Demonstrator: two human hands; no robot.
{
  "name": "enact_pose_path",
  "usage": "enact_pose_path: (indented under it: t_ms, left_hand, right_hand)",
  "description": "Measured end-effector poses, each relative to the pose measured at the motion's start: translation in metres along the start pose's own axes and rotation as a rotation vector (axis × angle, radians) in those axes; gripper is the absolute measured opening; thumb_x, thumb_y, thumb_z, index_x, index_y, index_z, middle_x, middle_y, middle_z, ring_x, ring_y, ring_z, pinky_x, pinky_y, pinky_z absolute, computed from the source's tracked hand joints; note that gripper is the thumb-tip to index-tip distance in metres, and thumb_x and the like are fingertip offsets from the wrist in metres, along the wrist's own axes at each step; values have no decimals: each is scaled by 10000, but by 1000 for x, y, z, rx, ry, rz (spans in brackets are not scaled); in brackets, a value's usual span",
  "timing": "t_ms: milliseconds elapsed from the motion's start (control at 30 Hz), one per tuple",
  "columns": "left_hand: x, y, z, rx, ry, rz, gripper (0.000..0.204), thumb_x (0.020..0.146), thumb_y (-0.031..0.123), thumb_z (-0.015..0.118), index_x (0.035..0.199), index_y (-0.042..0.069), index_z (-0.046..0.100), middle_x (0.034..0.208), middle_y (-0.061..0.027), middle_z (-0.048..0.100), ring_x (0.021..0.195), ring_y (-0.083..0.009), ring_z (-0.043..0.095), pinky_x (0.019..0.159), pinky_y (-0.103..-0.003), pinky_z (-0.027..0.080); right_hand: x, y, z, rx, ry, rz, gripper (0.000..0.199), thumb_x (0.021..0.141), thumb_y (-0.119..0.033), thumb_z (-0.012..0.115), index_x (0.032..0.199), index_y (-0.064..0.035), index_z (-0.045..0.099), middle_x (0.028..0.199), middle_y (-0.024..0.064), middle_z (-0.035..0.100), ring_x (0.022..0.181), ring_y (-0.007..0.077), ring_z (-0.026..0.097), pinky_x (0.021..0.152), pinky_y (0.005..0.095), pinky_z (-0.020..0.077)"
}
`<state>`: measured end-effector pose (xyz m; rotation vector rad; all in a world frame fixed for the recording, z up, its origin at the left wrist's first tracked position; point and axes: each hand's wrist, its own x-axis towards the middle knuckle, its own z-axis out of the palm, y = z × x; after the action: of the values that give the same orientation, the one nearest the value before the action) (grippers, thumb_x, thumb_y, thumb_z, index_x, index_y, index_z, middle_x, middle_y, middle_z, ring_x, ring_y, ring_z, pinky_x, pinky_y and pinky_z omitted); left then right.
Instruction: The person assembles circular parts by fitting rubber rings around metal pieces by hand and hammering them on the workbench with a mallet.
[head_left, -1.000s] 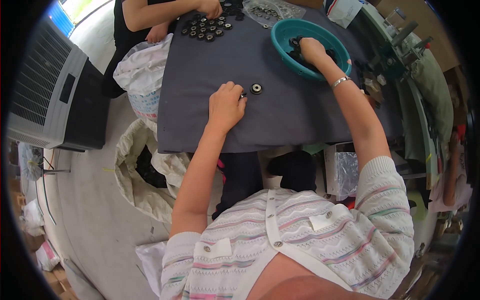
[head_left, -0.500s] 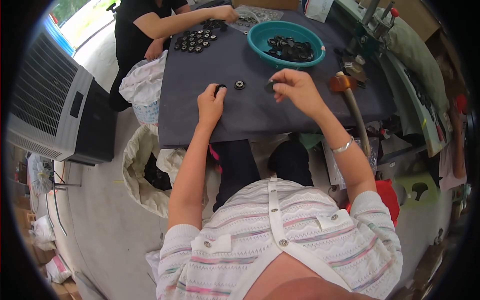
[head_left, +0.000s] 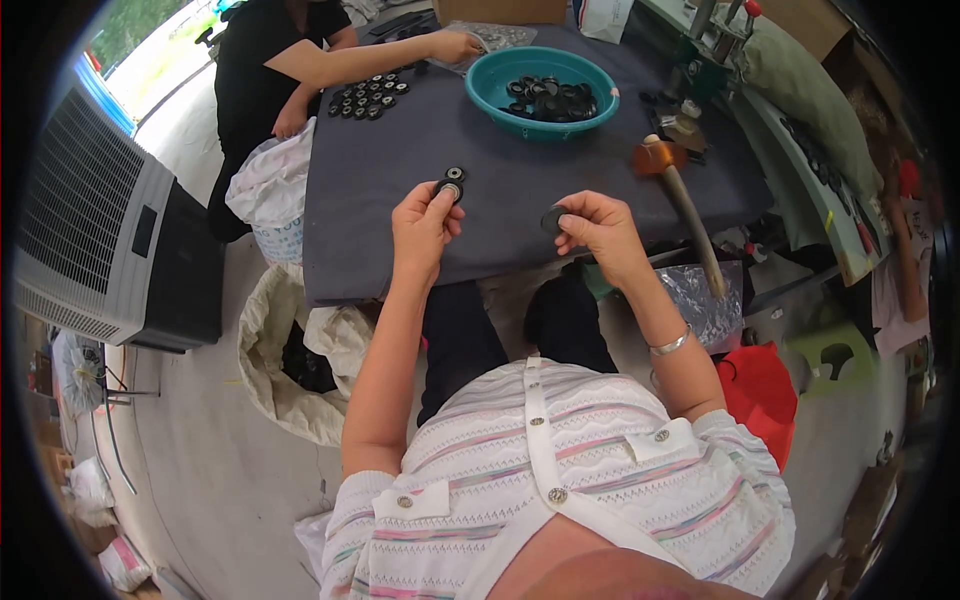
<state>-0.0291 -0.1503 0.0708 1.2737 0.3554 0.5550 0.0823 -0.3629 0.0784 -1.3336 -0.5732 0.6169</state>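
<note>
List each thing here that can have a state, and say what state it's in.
Left hand: closed on a ringed disc
Right hand: pinching a plain dark disc
Teal basin: upright, partly filled with black discs
Hammer: lying down, unheld
Beige sack: mouth open
Grey slatted unit: upright; whether running, can't tell

Blue printing runs across the lower part of a white sack (head_left: 272, 192) beside the gray-covered table (head_left: 520, 165), while small dark lettering marks a pale garment (head_left: 917, 235) at far right, too blurred to read fully.
</note>
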Motion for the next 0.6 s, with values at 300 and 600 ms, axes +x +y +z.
enact_pose_path:
  t_ms: [300,600]
  left_hand:
    - [-50,14,26,-35,-270,-19,203,930,123,507,1041,-15,606,781,-46,623,587,-73,561,493,-184,419]
    - [-58,18,32,10,-302,129,254,948,141,468,1078,-34,598,781,-39,620,594,-67,556,495,-184,417]
  right_hand:
    - [-15,-29,43,-23,-129,-186,128,834,15,623,959,31,602,833,57,629,681,98,616,613,221,529]
    - [-16,-30,45,-46,-153,-211,116,829,33,619,942,27,598,808,46,628,670,83,598,603,217,509]
